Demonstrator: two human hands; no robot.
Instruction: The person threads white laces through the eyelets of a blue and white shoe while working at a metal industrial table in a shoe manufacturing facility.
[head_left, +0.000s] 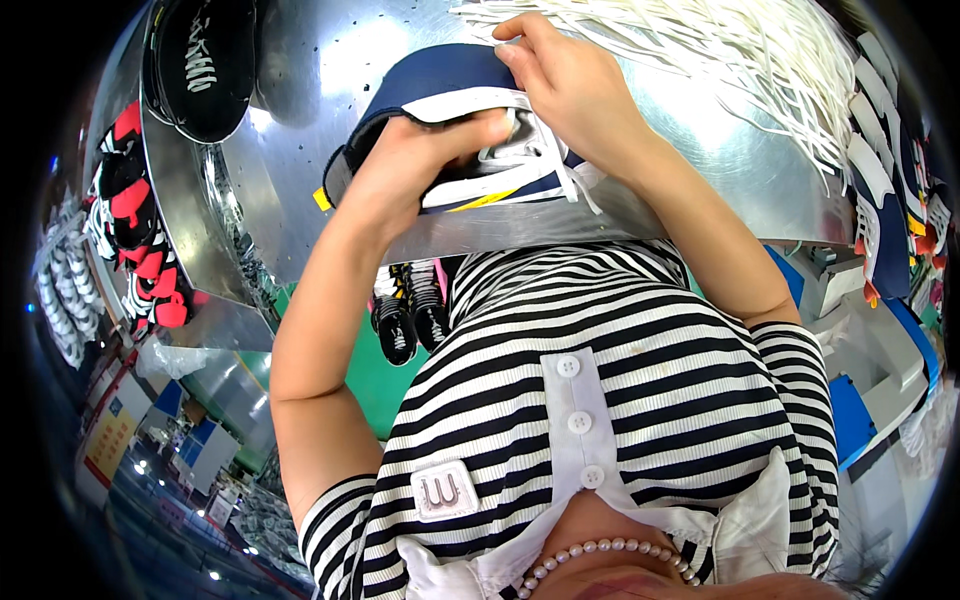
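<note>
Shoe (440,120) rests on the metal table (700,150); I see my left hand (410,165) gripping it, right hand (570,85) pinching its lace (555,165).

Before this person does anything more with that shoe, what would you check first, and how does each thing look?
1. Left hand has a firm grip on the navy and white shoe upper: ok, fingers wrap its side.
2. Right hand is on the shoe's far end: ok, fingertips pinch there.
3. White lace is threaded through: cannot tell, the hands cover it.
4. Spare white laces lie within reach: ok, heaped on the metal table right beside.
5. Shoe is supported: ok, it sits over the table.
</note>
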